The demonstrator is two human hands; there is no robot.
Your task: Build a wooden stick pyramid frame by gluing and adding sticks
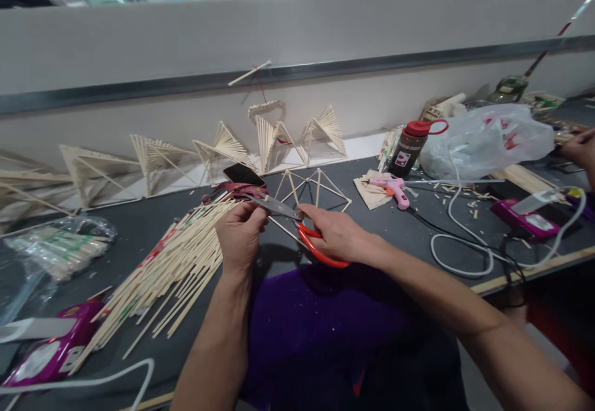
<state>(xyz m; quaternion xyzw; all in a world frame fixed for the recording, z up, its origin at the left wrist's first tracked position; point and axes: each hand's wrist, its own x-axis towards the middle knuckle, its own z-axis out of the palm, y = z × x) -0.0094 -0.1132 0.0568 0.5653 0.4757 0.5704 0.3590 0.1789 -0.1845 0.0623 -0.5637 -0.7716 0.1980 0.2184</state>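
My right hand point(338, 232) is closed round the red handles of a pair of scissors point(318, 251), whose blades point left toward my left hand point(242, 232). The fingers of my left hand are pinched together beside the blade tips, on a thin wooden stick point(266, 198). Just beyond both hands, a small frame of joined sticks point(318, 188) stands on the dark table. A large pile of loose sticks point(171, 268) lies to the left of my left hand.
Fan-shaped stick models point(223, 144) line the wall. A phone point(244, 175), pink glue gun point(393, 189), red-capped bottle point(409, 147), plastic bag point(488, 138), cables and purple devices point(527, 220) lie around. Another person's hand point(581, 150) is at the far right.
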